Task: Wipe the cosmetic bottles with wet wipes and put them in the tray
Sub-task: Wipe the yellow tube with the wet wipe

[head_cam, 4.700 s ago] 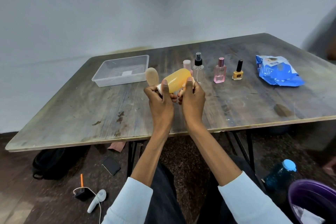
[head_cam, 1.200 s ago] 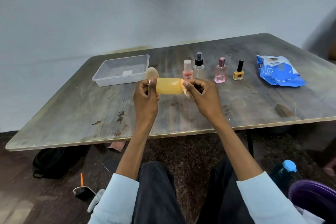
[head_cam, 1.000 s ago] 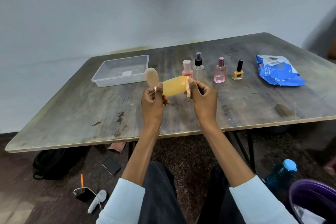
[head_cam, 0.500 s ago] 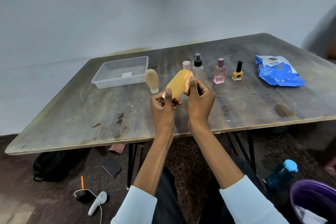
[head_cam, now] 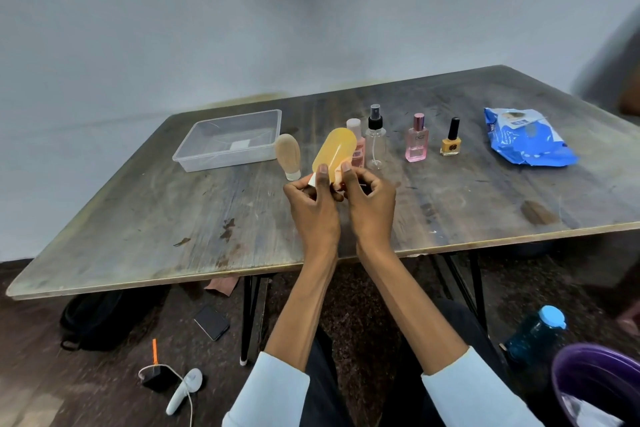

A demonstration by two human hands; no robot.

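Gripping an orange bottle [head_cam: 333, 153] above the table [head_cam: 145, 218], the left hand [head_cam: 313, 210] and right hand [head_cam: 370, 206] curled round its lower end. No bottle lay in the tray [head_cam: 207, 163]; five more [head_cam: 417, 142] stood waiting.

The left hand [head_cam: 313, 208] and right hand [head_cam: 370, 206] are covering the yellow bottle's [head_cam: 334, 152] cap end, and that bottle is hiding part of the pink bottle [head_cam: 357, 149] behind (label unreadable). The purple basin [head_cam: 595, 388] is running off the frame's corner.
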